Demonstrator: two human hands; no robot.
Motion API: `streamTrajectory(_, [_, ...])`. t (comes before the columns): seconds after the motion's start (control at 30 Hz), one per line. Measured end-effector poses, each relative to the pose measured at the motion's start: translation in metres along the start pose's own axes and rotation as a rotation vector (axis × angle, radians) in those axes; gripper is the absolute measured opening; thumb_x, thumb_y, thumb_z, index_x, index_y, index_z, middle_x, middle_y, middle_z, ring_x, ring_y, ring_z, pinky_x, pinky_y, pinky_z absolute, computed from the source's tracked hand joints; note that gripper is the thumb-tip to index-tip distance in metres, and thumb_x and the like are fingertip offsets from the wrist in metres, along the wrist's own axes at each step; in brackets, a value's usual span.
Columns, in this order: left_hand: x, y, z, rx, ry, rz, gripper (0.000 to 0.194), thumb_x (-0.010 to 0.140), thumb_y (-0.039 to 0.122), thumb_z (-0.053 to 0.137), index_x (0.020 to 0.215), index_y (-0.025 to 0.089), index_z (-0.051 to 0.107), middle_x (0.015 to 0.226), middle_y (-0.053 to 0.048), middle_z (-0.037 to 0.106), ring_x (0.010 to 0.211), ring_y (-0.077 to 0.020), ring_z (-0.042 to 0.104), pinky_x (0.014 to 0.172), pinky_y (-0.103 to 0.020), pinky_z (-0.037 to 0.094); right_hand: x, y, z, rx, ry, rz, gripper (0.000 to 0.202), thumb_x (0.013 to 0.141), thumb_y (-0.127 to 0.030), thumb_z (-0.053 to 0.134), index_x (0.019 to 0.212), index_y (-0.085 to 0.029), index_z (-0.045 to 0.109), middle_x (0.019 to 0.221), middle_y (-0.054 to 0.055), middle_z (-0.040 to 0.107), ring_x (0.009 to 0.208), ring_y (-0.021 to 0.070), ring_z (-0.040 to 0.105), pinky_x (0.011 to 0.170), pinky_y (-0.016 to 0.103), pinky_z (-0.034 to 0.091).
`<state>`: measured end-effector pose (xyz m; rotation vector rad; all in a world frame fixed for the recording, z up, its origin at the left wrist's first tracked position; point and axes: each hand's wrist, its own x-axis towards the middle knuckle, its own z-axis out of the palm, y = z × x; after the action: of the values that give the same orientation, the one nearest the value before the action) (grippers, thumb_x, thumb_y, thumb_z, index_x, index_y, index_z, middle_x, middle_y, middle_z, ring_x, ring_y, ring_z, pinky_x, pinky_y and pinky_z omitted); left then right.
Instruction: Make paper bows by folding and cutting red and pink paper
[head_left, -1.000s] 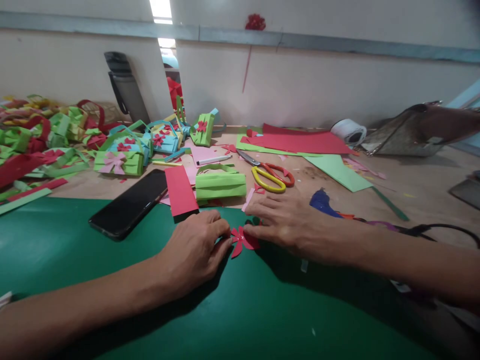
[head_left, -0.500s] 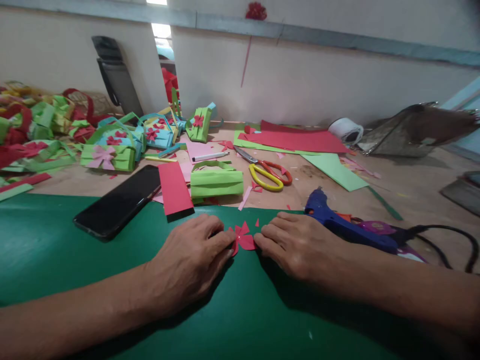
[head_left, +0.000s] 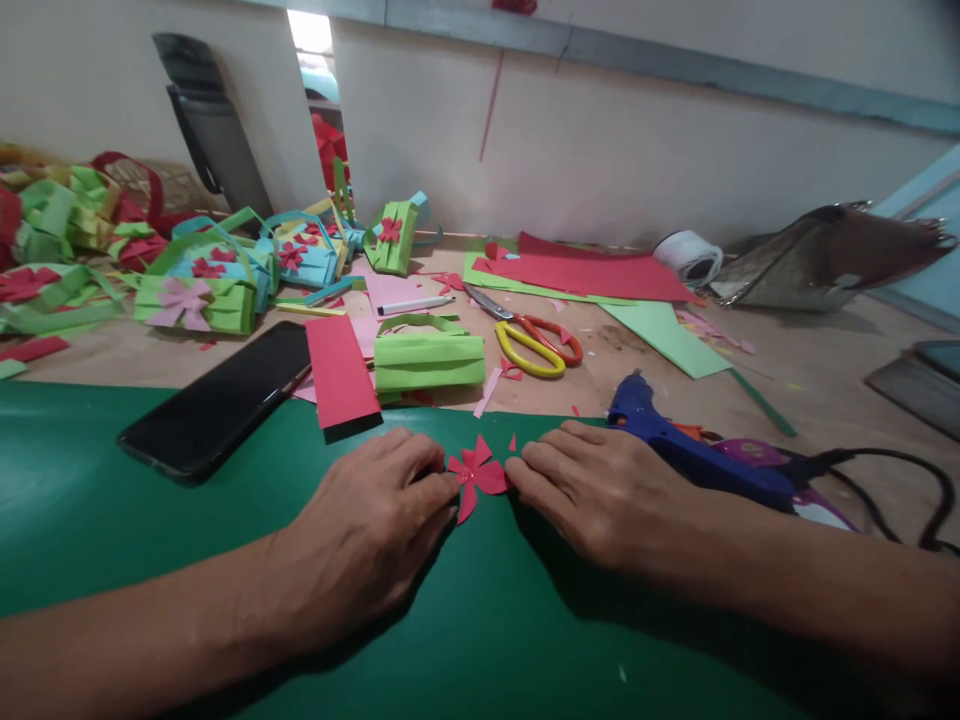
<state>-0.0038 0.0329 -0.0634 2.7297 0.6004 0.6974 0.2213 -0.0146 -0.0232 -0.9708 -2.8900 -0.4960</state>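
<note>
A red paper flower [head_left: 475, 471] with pointed petals lies on the green mat [head_left: 480, 620], a small shiny spot at its centre. My left hand [head_left: 382, 510] pinches its left petals between thumb and fingers. On the other side, my right hand [head_left: 592, 485] has its fingers closed at the tip of the right petal. A tiny red paper scrap [head_left: 513, 441] sits just above the right fingertips. Beyond the hands stands a small green paper bag [head_left: 430, 364] with a handle, beside a red paper box [head_left: 343, 375].
A black phone [head_left: 217, 400] lies left of the hands. Scissors [head_left: 534, 345] with red and yellow handles lie ahead. A blue glue gun [head_left: 697, 460] with a cord is by my right wrist. Red paper sheets [head_left: 600, 268] and finished paper bags [head_left: 202, 302] line the back.
The red flower has turned a little between my fingers, and more of its left and lower petals now show. The view has shifted slightly.
</note>
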Motion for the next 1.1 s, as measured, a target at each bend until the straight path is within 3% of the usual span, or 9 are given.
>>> streamTrajectory(0.17, [0.000,-0.001,0.000,-0.012,-0.037,0.004,0.025,0.092,0.019,0.042,0.087,0.014,0.066,0.083,-0.009,0.059,0.075,-0.0182,0.050,0.065,-0.032,0.043,0.003,0.000,-0.001,0.074,-0.076,0.047,0.019,0.084,-0.006,0.049,0.093,-0.009,0.066,0.073,0.008,0.065,0.062,0.0221,0.056,0.056,0.033,0.042])
streamTrajectory(0.33, [0.001,-0.001,0.001,-0.009,-0.032,0.011,0.026,0.093,0.019,0.042,0.083,0.014,0.065,0.081,-0.008,0.058,0.072,-0.0177,0.049,0.063,-0.032,0.041,-0.003,0.001,-0.004,0.111,-0.050,0.123,0.018,0.090,-0.011,0.046,0.086,-0.015,0.064,0.071,0.004,0.063,0.060,0.0189,0.054,0.056,0.030,0.038])
streamTrajectory(0.5, [-0.001,-0.001,0.003,-0.031,-0.016,0.017,0.026,0.092,0.018,0.041,0.082,0.015,0.064,0.080,-0.007,0.057,0.071,-0.0178,0.048,0.062,-0.032,0.041,-0.029,0.013,-0.023,-0.128,-0.071,0.286,0.025,0.093,-0.018,0.042,0.083,-0.015,0.065,0.071,0.006,0.065,0.063,0.0216,0.058,0.058,0.032,0.038])
streamTrajectory(0.57, [-0.002,-0.002,0.004,-0.034,-0.003,0.024,0.024,0.092,0.017,0.043,0.082,0.015,0.064,0.080,-0.007,0.057,0.071,-0.0181,0.048,0.061,-0.032,0.041,-0.044,0.019,-0.031,-0.277,-0.145,0.438,0.022,0.092,-0.024,0.047,0.083,-0.016,0.065,0.072,0.007,0.066,0.065,0.0239,0.061,0.057,0.032,0.038])
streamTrajectory(0.63, [-0.001,-0.002,0.004,-0.041,0.013,0.041,0.024,0.091,0.016,0.043,0.081,0.015,0.065,0.079,-0.007,0.057,0.069,-0.0181,0.048,0.059,-0.031,0.040,-0.060,0.023,-0.035,-0.357,-0.300,0.606,0.017,0.088,-0.027,0.054,0.081,-0.016,0.065,0.072,0.008,0.067,0.065,0.0257,0.064,0.053,0.032,0.039])
streamTrajectory(0.7, [-0.001,-0.002,0.003,-0.045,0.018,0.055,0.026,0.092,0.016,0.042,0.083,0.015,0.066,0.077,-0.008,0.057,0.068,-0.0182,0.048,0.057,-0.031,0.041,-0.072,0.024,-0.036,-0.341,-0.465,0.754,0.015,0.087,-0.029,0.056,0.082,-0.017,0.064,0.074,0.008,0.069,0.065,0.0266,0.066,0.050,0.031,0.040])
streamTrajectory(0.77, [-0.001,-0.001,0.003,-0.038,0.025,0.060,0.027,0.092,0.015,0.041,0.083,0.015,0.067,0.077,-0.008,0.057,0.068,-0.0183,0.048,0.057,-0.030,0.041,-0.080,0.023,-0.035,-0.280,-0.534,0.832,0.016,0.088,-0.030,0.054,0.092,-0.018,0.064,0.080,0.009,0.071,0.069,0.0272,0.068,0.050,0.031,0.043])
streamTrajectory(0.93, [-0.001,0.000,0.004,-0.006,0.034,0.055,0.028,0.092,0.017,0.041,0.080,0.016,0.066,0.078,-0.007,0.057,0.069,-0.0176,0.048,0.058,-0.029,0.040,-0.090,0.022,-0.026,-0.238,-0.406,0.760,0.047,0.076,-0.024,0.065,0.121,-0.015,0.054,0.093,0.012,0.073,0.082,0.0301,0.068,0.058,0.034,0.050])
streamTrajectory(1.1, [-0.001,0.001,0.002,0.033,-0.008,0.023,0.030,0.093,0.019,0.039,0.079,0.015,0.066,0.079,-0.007,0.057,0.072,-0.0173,0.049,0.063,-0.031,0.041,-0.095,0.031,-0.014,-0.199,-0.204,0.675,0.036,0.078,-0.019,0.057,0.114,-0.015,0.057,0.084,0.013,0.073,0.070,0.0308,0.068,0.049,0.035,0.050])
